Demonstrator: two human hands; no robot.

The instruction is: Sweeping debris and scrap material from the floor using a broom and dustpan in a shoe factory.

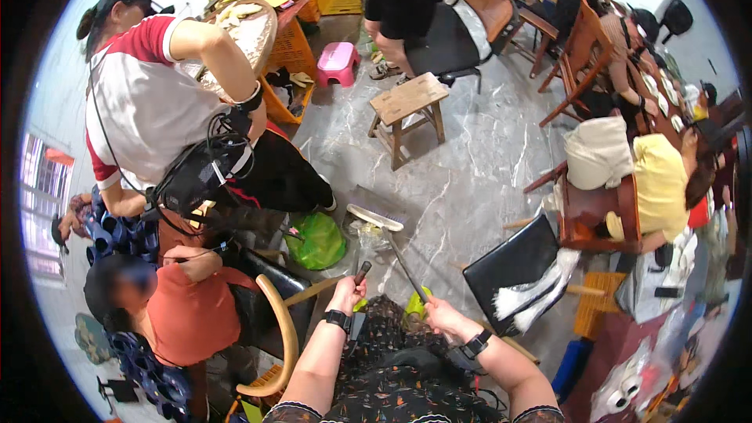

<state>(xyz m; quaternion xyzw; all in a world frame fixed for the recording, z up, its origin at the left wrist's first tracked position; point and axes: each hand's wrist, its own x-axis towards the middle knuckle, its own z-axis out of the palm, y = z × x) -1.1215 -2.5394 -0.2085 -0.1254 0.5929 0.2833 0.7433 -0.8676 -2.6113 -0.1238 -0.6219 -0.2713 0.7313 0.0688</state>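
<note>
Grips the grey shaft of a long-handled broom [404, 263] in the right hand [445, 317], with fingers folded firmly round it. Reaches from there forward and down to a pale, narrow head [374, 218] on the marbled floor [470, 164], near the green plastic bag [316, 240] and well short of the wooden stool [409, 102]. Likewise closes the left hand [346, 295] on a second handle [363, 270], dark at the end jutting past the fist; runs down beside the patterned clothing [384, 368], too hidden there to tell for certain, perhaps attached to a dustpan. Should feel light overall, judging by the thin shaft, yet tip-heavy if lifted, with the head so far out. Expect stiffness along the shaft and some give only at the head. Looks smooth, so likelier to slide or twist in a loose grasp than to break; not fragile in ordinary use. Best held around the shaft, with a full wrap rather than a pinch, and lower down for finer steering. Avoid holding by the head itself, better left free to lie flat. Take the second handle in a full fist, and keep clear of the black-seated chair [501, 266] when swinging either one.
</note>
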